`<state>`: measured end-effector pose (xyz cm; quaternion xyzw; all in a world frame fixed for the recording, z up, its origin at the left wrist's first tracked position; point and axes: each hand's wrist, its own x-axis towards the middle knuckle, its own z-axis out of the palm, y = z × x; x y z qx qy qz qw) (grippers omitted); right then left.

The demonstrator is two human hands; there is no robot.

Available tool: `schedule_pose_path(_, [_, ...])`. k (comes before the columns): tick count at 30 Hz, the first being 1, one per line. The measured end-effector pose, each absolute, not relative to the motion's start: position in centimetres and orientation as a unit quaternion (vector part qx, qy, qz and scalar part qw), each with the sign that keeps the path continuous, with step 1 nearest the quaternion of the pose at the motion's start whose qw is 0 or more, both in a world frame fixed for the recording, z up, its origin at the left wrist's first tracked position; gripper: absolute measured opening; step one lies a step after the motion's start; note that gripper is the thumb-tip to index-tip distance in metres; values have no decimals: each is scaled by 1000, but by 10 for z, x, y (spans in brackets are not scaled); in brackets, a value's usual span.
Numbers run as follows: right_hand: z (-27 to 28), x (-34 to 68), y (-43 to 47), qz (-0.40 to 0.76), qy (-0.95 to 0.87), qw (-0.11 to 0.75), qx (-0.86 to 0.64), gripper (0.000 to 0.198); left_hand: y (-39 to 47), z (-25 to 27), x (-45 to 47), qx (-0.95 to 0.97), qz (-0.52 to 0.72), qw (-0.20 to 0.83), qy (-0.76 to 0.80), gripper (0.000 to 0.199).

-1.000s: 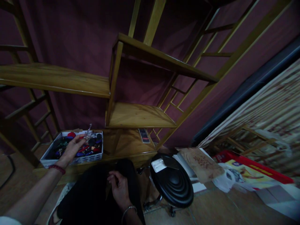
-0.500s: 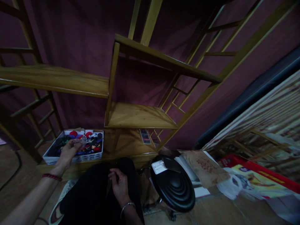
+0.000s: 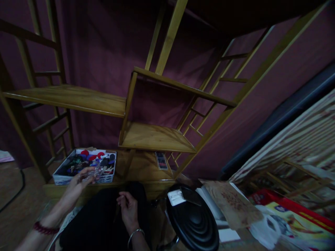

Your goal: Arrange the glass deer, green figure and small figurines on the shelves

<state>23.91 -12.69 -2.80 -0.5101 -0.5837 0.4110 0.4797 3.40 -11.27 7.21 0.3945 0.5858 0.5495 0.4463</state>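
My left hand (image 3: pixel 83 178) is closed on a clear, shiny plastic-looking thing (image 3: pixel 97 172), whose kind I cannot make out. It is over the front edge of a shallow white box (image 3: pixel 106 178). In the box lie many small coloured items: red discs (image 3: pixel 101 154), dark pieces (image 3: pixel 111 159) and blue and green ones. My right hand (image 3: pixel 128 210) hovers by my dark-trousered knees, its fingers loosely bent and apart, with nothing seen in it.
The box stands on the bottom board of a wooden shelf unit (image 3: pixel 157 136), with a small blurred-out item (image 3: pixel 161 161) further right. A black round stool (image 3: pixel 193 219) carries a white card and a dark flat thing. Brown paper (image 3: pixel 230 200) and a plastic bag (image 3: pixel 265 232) lie at right.
My left hand has moved from above the box's contents toward its front edge, still holding the clear thing. The view has tilted, so the shelves appear lower. My right hand has barely moved.
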Motion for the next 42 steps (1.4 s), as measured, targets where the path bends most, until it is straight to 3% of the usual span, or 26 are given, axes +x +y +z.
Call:
schedule_pose_path(11, [37, 260, -153, 550, -397, 586, -443, 37, -140, 101, 98, 535, 498, 472, 493, 35])
schedule_pose_path(21, [83, 298, -185, 679, -289, 582, -341, 44, -149, 97, 147, 728, 445, 250, 458, 26])
schedule_pose_path(31, [96, 315, -196, 652, -290, 596, -368, 33, -149, 109, 165, 860, 373, 57, 343, 34])
schedule_pose_path(42, [84, 320, -195, 598, -296, 607, -432, 33, -148, 115, 171, 904, 309, 38, 294, 50])
